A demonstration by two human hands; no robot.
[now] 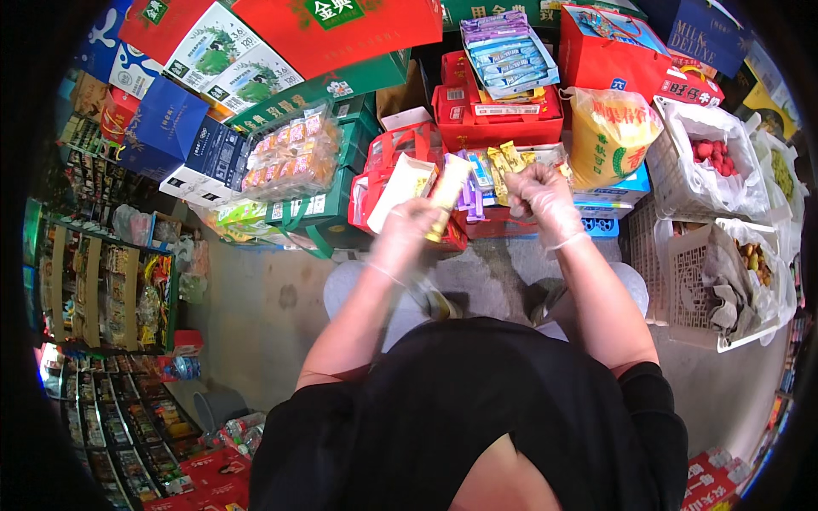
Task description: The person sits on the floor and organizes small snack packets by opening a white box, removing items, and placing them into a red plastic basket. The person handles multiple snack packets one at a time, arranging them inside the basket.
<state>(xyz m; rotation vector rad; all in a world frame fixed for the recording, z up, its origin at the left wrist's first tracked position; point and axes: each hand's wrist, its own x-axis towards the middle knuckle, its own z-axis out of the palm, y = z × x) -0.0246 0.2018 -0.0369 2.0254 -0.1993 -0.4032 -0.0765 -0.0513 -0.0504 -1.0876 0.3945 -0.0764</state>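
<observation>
My left hand [412, 223], in a clear plastic glove and blurred, is closed on a pale yellow wrapped bar [450, 191], beside an open white carton [402, 191]. My right hand [537, 191], gloved too, is by several yellow wrapped bars [501, 163]; its fingers are bent, and whether they grip a bar is unclear. Purple wrapped bars [471, 198] lie between the hands. Behind them, an open display box of blue wrapped bars [514, 61] rests on red gift boxes [498, 128].
Clear trays of wrapped snacks [291, 150] sit left on green cartons [326, 211]. A filled yellow bag [610, 137] stands at the right, near white plastic crates [690, 274] holding fruit. Large red and blue gift boxes line the back.
</observation>
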